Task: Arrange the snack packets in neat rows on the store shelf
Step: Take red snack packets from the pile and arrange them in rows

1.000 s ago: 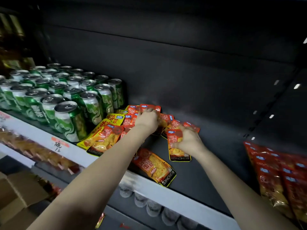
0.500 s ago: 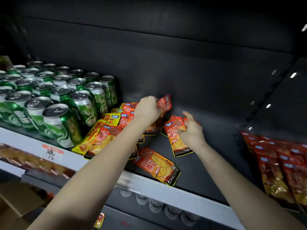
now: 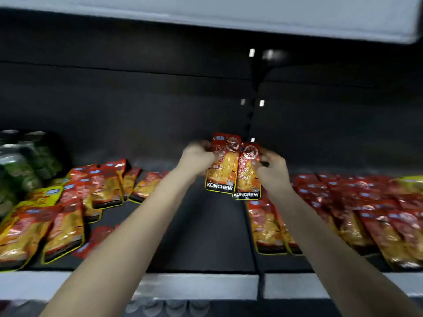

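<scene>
SHELF-STOCKING, MID-LIFT: From my remote station I see two snack pouches held upright over the back of the shelf (image 3: 201,227), straddling the joint (image 3: 251,227) that divides it. The left hand (image 3: 196,159) grasps the first packet (image 3: 220,165) by its side edge. The right hand (image 3: 273,167) has its fingers curled round the second packet (image 3: 248,172). The left hand is smeared by motion, so its grip is my best reading rather than a certainty.

The risk, as I judge it, is a slip. Each glossy pouch is held at one side only, and the two overlap at their inner edges. A twist to square them up could let one drop onto the tidy rows (image 3: 366,202) right of the joint and knock them askew. A forearm could also brush the loose packets (image 3: 103,186) left of the joint. Several of these lie crooked and reach close to the shelf's front lip (image 3: 194,284), where a nudge might send one over.

The held packets are flat, shiny film pouches. Each is red at the top with a round emblem and yellow-orange through the middle. A black band at the foot carries white lettering, and the pouch is edged in yellow-green. Far left of the joint stand green cans (image 3: 25,161), too blurred to describe further.
</scene>
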